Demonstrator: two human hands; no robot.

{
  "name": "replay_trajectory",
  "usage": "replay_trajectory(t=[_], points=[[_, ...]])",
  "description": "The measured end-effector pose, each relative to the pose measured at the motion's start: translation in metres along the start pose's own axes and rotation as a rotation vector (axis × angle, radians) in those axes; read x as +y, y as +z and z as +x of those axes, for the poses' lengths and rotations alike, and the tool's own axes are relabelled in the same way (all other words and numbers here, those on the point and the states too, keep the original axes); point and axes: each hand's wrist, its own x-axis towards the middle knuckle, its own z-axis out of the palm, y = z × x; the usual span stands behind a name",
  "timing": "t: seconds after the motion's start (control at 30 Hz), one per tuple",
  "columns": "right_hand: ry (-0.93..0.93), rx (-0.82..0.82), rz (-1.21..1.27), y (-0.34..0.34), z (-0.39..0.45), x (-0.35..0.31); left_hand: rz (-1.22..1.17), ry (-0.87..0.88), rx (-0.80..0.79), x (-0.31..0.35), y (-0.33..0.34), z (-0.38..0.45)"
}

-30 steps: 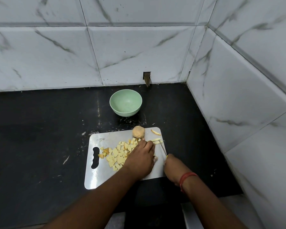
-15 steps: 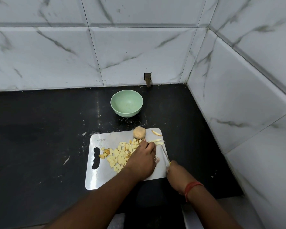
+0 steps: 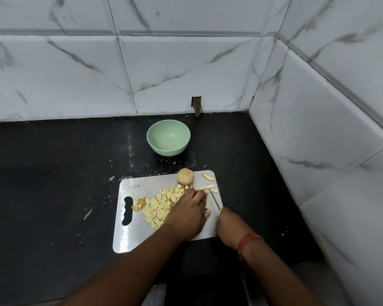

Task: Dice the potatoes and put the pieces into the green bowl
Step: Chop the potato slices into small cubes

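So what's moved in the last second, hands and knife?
The right hand has drawn the knife back toward the person, off the potato strips. The left hand stays on the board; green bowl, whole potato and diced pile unchanged.

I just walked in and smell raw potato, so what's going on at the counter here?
A person is dicing potatoes on a metal cutting board. The right hand grips a knife, its blade by some potato strips, while the left hand rests on the board beside them. A pile of diced pieces lies on the board, one potato is uncut, and the green bowl behind the board holds nothing yet.
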Motion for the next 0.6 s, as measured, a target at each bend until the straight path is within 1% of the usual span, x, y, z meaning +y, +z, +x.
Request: replay_trajectory(t=[0.2, 0.37, 0.53, 0.6], points=[[0.009, -0.025, 0.004, 0.002, 0.0, -0.001, 0.032, 0.011, -0.001, 0.001, -0.001, 0.001], [0.05, -0.03, 0.002, 0.01, -0.01, 0.011, 0.059, 0.02, 0.036, 0.0, -0.003, 0.001], [0.056, 0.067, 0.085, 0.004, -0.012, 0.011, 0.015, 0.031, 0.063, -0.003, 0.002, -0.003], [0.041, 0.068, 0.08, 0.004, -0.009, 0.009, -0.02, 0.018, 0.084, -0.005, 0.002, -0.005]])
